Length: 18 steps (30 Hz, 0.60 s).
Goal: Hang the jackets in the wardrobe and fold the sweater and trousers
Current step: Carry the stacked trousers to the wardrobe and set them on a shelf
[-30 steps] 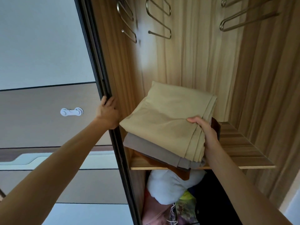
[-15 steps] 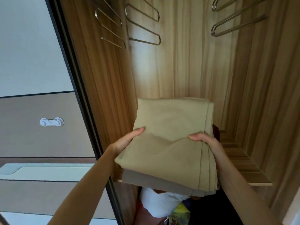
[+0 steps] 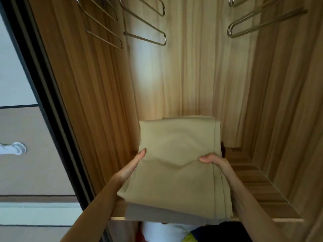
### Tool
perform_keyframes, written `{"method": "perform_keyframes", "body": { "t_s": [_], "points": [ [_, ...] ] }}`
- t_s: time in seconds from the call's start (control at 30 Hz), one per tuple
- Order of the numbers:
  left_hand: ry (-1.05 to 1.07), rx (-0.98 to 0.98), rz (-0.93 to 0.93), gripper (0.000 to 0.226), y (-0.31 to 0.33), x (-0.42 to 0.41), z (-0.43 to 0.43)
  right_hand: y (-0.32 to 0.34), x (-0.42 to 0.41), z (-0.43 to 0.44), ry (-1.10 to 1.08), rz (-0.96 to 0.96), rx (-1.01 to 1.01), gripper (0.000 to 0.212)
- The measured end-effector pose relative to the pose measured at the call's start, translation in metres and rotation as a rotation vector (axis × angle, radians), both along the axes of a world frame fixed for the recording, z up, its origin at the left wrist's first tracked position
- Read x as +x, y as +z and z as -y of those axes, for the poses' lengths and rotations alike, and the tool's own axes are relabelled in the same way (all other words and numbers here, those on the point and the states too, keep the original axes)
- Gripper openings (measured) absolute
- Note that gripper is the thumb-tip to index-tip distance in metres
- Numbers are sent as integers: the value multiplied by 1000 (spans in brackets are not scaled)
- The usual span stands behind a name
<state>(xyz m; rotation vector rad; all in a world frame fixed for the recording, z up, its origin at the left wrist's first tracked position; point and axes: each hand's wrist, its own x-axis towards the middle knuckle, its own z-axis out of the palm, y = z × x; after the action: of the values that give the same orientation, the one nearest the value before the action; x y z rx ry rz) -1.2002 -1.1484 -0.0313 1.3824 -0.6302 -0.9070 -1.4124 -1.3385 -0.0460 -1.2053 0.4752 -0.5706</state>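
Folded khaki trousers (image 3: pixel 176 165) lie on top of a grey-brown folded garment (image 3: pixel 157 216) on the wooden wardrobe shelf (image 3: pixel 258 186). My left hand (image 3: pixel 132 167) grips the stack's left edge, thumb on top, fingers hidden under the cloth. At the right edge my right hand (image 3: pixel 217 164) pinches the trousers' folded layers. A dark brown item (image 3: pixel 222 151) peeks out behind the stack. The stack overhangs the shelf's front edge a little.
Several bare metal hangers (image 3: pixel 145 30) hang above inside the wardrobe, more of them at the right (image 3: pixel 258 23). The dark sliding-door frame (image 3: pixel 52 119) runs down the left. Under the shelf sit a white bundle (image 3: pixel 162 231) and coloured cloth (image 3: pixel 192 237).
My left hand left the door frame and took the stack's left side. The stack has turned square to the shelf and slid further in, while the view moved closer to the wardrobe.
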Motion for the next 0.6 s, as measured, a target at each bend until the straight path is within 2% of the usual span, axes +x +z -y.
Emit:
{"method": "perform_keyframes", "body": {
  "t_s": [0.1, 0.2, 0.27, 0.33, 0.4, 0.53, 0.6],
  "points": [
    [29, 15, -72, 62, -9, 11, 9, 0, 24, 17, 2, -2, -102, 94],
    [34, 92, -122, 60, -3, 22, 12, 7, 44, 30, -13, 46, -157, 75],
    [-22, 126, -106, 61, 1, 42, 14, 2, 57, 39, 29, 39, -79, 81],
    [-65, 190, 6, 61, 6, 62, 13, -17, 71, 47, 61, -4, 71, 94],
    [-103, 280, 73, 65, 6, 80, 17, -45, 84, 54, 87, -34, 190, 90],
    [-84, 368, 46, 61, -44, 102, 25, -101, 108, 62, 121, -236, 285, 93],
    [-19, 551, 53, 61, -87, 109, 27, -130, 112, 57, 164, -412, 229, 89]
  ]
}}
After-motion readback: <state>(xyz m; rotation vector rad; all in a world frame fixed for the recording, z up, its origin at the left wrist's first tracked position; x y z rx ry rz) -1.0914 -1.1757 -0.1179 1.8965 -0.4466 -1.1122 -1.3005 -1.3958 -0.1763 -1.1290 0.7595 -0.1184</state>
